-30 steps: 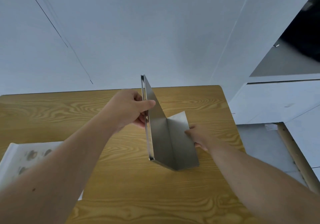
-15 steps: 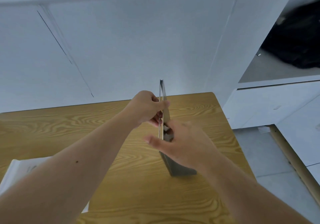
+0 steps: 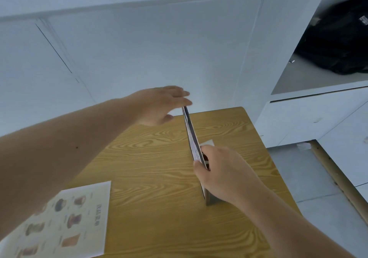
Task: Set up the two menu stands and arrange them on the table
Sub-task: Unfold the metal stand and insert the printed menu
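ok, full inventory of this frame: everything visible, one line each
menu stand: 1, metal with a printed insert, seen edge-on, upright on the table right of centre
menu sheet: 1, cream with brown food pictures, flat at the table's near left
table: 1, yellow-brown wood grain, fills the lower middle
wall panels: white, behind the table
black bag: 1, in the recess at upper right
floor: grey, right of the table
wooden strip: 1, tan, on the floor at right
left hand: open, fingers flat at the stand's top edge
right hand: gripping the stand's near edge
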